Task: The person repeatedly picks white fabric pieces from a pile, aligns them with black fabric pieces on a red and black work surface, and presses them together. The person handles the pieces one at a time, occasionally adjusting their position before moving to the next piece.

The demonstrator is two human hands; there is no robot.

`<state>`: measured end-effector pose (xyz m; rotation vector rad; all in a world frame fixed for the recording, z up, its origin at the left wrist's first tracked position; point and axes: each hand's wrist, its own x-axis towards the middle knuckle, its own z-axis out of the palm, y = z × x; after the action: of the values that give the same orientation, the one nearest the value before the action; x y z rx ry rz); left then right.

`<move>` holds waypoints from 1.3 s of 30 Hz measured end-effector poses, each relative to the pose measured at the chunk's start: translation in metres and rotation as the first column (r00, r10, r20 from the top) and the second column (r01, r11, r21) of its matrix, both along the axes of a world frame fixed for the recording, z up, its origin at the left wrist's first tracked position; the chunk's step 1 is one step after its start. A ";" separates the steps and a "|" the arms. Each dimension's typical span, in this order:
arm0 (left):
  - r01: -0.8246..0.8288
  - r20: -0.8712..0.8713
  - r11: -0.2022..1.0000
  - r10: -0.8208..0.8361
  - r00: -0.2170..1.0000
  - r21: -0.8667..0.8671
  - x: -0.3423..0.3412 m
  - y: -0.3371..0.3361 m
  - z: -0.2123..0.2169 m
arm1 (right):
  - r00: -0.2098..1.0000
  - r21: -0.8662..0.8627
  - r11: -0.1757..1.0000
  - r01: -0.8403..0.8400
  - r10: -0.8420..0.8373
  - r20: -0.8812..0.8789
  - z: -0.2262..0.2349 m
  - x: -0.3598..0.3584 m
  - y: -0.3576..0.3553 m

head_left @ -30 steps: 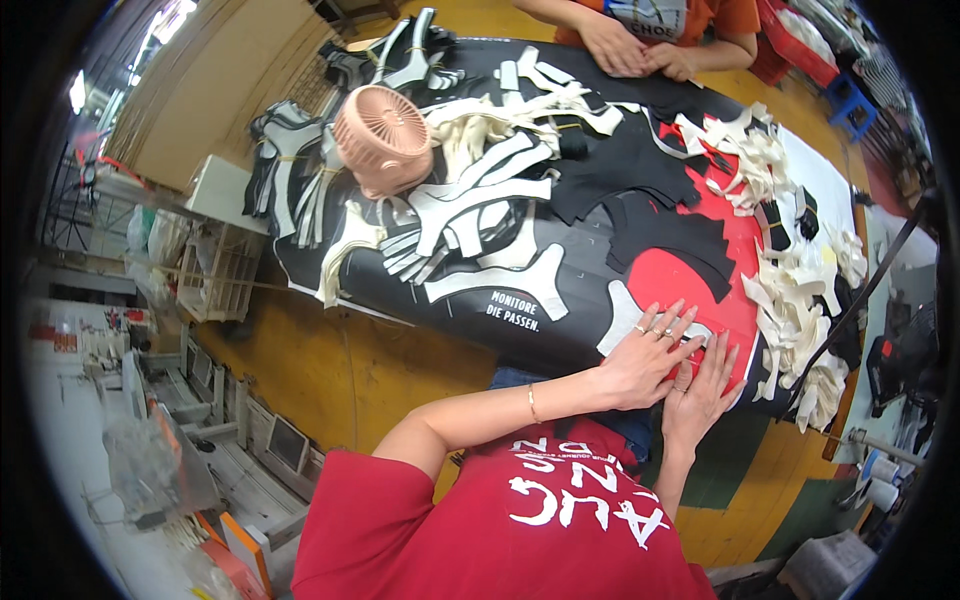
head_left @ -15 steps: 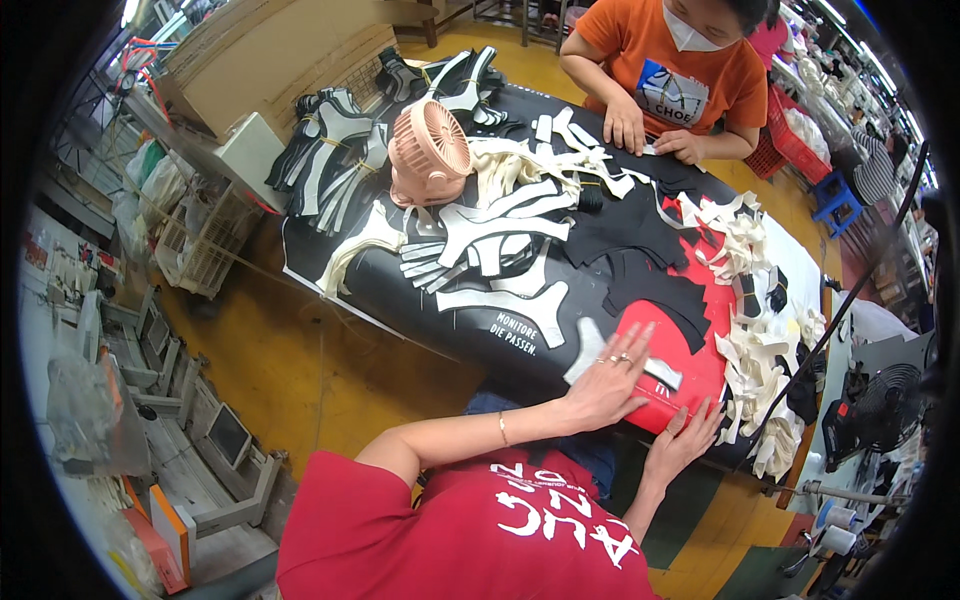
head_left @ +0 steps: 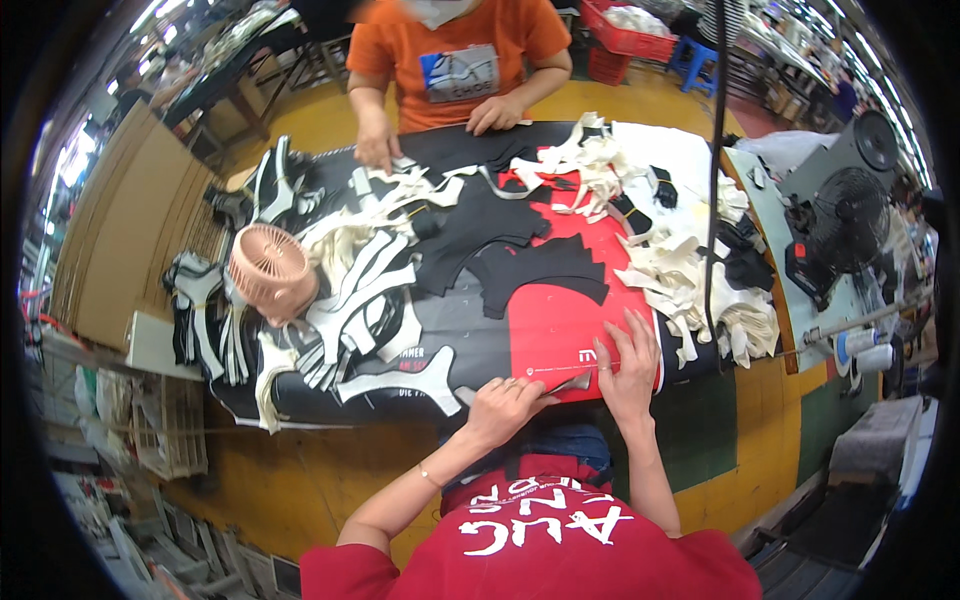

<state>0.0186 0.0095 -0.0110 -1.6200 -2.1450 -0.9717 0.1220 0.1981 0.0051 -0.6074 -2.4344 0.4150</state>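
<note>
My left hand (head_left: 506, 410) is at the near edge of the table, its fingers closed at a grey-white cut fabric piece (head_left: 572, 383). Much of that piece is hidden by the hand. Just right of it, my right hand (head_left: 628, 372) rests with spread fingers on the red part of the table cover (head_left: 545, 325), its thumb side close to the piece. Left of my left hand lies a white, branched fabric piece (head_left: 415, 383) on the black part of the cover. Black cut fabric pieces (head_left: 540, 270) are spread beyond my hands.
A pink fan (head_left: 272, 270) stands at the left among bundled black-and-white pieces (head_left: 205, 310). Cream fabric strips (head_left: 690, 285) heap up at the right, by a hanging black cable (head_left: 716, 170). Across the table, a co-worker's hands (head_left: 378, 145) touch pale strips.
My view has turned, so the table sits more squarely ahead. My left hand has gone from lying flat across the grey-white piece to gripping near the table edge. My right hand's fingers have spread.
</note>
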 end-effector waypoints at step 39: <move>-0.032 0.155 0.864 0.126 0.980 -0.502 0.002 0.013 0.015 | 0.971 -0.359 0.930 -0.085 -0.004 -0.240 0.023 -0.014 0.075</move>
<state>0.0210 0.0224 0.0041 -1.6832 -2.7391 -0.5827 0.1079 0.2731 0.0277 -0.6213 -2.1553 0.9215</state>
